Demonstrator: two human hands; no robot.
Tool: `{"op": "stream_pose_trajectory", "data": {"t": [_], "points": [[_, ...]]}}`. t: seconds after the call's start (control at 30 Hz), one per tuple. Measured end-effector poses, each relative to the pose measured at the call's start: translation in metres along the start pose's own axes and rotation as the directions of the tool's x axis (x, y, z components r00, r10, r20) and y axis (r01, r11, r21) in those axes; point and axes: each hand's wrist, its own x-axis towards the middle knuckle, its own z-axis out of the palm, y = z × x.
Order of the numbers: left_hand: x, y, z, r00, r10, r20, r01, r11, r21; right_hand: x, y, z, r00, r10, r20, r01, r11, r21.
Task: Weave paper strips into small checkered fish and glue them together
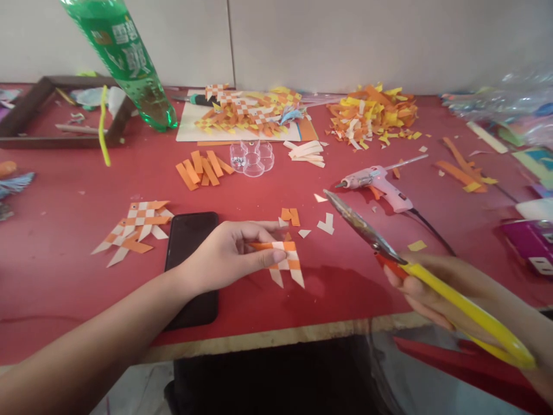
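Observation:
Between the thumb and fingers of my left hand (235,251) is a woven paper fish (285,262) in orange and white checks, its strip ends pointing down. My right hand (436,282) grips a pair of scissors (367,227) with yellow handles; the blades look closed and point up and left, apart from the paper. Small paper offcuts (327,223) lie just beyond my left hand. Under my left wrist is a black phone (192,242). More checked paper fish (142,222) rest to the left of the phone.
A pink glue gun (380,184) lies behind the scissors, its cord running right. Orange strips (203,168), a clear compartment dish (253,158) and white strips (306,153) sit mid-table. Farther back are a green bottle (125,63), a fish pile (254,109) and a scrap heap (374,115).

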Motion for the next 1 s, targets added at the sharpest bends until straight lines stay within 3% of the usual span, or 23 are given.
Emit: {"op": "stream_pose_trajectory", "data": {"t": [0.17, 0.37, 0.6, 0.87, 1.0], "points": [[-0.004, 0.008, -0.001, 0.973, 0.076, 0.218, -0.072, 0.997, -0.027, -0.006, -0.001, 0.008, 0.988, 0.012, 0.151, -0.025, 0.996, 0.083], [-0.004, 0.009, -0.003, 0.966, 0.161, 0.203, -0.159, 0.987, -0.029, 0.001, 0.007, 0.008, 0.900, -0.017, 0.436, -0.004, 0.999, 0.047], [-0.003, 0.002, -0.001, 0.981, 0.184, 0.070, -0.187, 0.982, 0.042, 0.003, 0.021, 0.014, 0.909, 0.033, 0.416, -0.024, 0.999, -0.027], [0.002, 0.003, -0.001, 0.987, 0.155, -0.028, -0.151, 0.982, 0.117, 0.005, 0.019, 0.011, 0.899, -0.041, 0.435, 0.032, 0.999, 0.028], [0.002, 0.003, 0.000, 0.987, 0.157, -0.040, -0.151, 0.979, 0.138, -0.004, 0.006, 0.008, 0.941, 0.015, 0.338, -0.016, 1.000, -0.001]]}}
